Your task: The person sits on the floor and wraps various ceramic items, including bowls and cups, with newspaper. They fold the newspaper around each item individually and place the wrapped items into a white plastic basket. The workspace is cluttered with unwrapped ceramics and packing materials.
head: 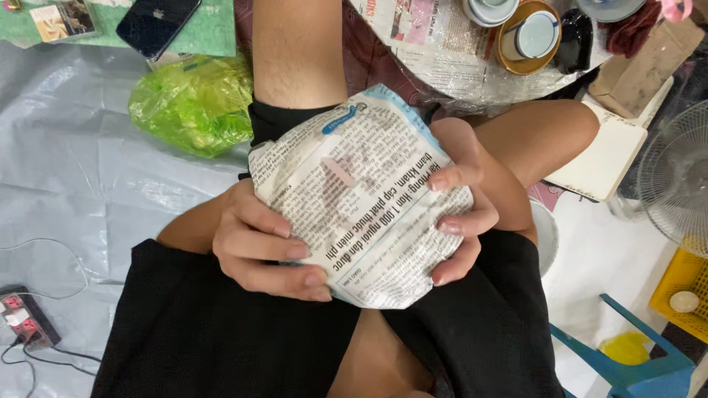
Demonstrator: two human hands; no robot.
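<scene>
Lying at the far left on the grey plastic sheet [66, 169] is a power strip [22, 318] with a thin cable trailing from it, and above it a dark phone [157, 23] rests on a green mat [210, 37] beside a crumpled green plastic bag [195, 103]. Toward the middle, the left hand [258, 247] cups the near left side of a newspaper-wrapped bundle [361, 199], its fingers [287, 276] lying close together and curled flat across the paper's lower left face. The bundle sits in the person's lap, between bare knees and above black shorts [221, 339], held from both sides. The right hand [464, 199] clasps the opposite edge, with fingers slightly spread and their tips pressed onto the printed surface, while the thumb is hidden behind the paper. Further right, stacked bowls [527, 37] stand on a newspaper sheet [442, 51], a pale notebook [608, 158] lies nearby, and a fan [675, 177], a yellow crate [682, 284] and a blue stool [627, 361] fill the right edge.
</scene>
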